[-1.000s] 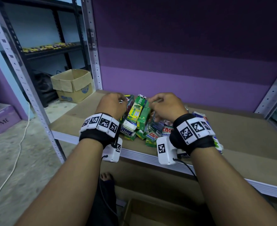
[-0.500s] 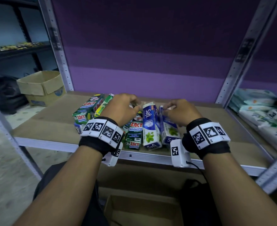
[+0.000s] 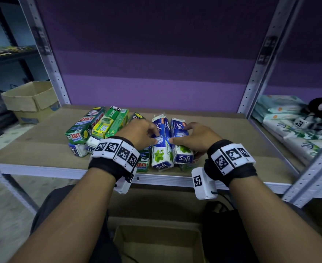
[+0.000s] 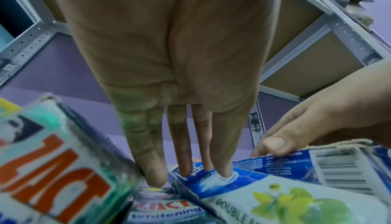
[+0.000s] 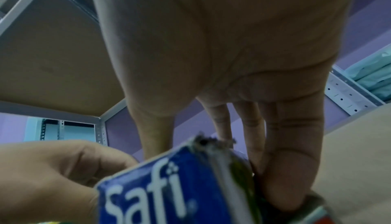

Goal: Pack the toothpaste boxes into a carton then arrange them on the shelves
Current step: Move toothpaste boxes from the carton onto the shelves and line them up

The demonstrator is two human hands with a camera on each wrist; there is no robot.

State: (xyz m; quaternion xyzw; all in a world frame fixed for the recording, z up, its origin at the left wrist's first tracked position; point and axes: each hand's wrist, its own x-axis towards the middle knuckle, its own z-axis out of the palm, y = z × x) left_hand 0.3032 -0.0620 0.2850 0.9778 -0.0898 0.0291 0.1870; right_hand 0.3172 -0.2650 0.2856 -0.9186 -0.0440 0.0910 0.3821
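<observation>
Blue-and-white Safi toothpaste boxes lie side by side near the front edge of the brown shelf (image 3: 222,141), their long sides running front to back, and both hands are on them. The left hand (image 3: 137,132) rests on the left Safi box (image 3: 161,149); the left wrist view shows its fingers (image 4: 222,144) straight, the tips touching the box's top face, with the little finger down in the gap beside a green Zact box (image 4: 52,169). The right hand (image 3: 195,137) grips the right Safi box (image 3: 181,147), thumb on the side facing the other box and fingers curled down its far side, as the right wrist view confirms. The two Safi boxes touch or nearly touch along their length. To the left, more toothpaste boxes form a loose heap: a green Zact box (image 3: 84,126) lies on top at a slant, a yellow-and-green Darlie box (image 3: 107,122) sits just beside it, and other boxes are partly hidden under them and under the left wrist. Below the shelf, between the person's forearms, an open carton (image 3: 160,243) sits low and shows no contents in its visible part. Another open cardboard box (image 3: 31,101) stands on the floor to the left, beyond the shelf post. On the neighbouring shelf to the right lie pale soft packs (image 3: 289,126).
</observation>
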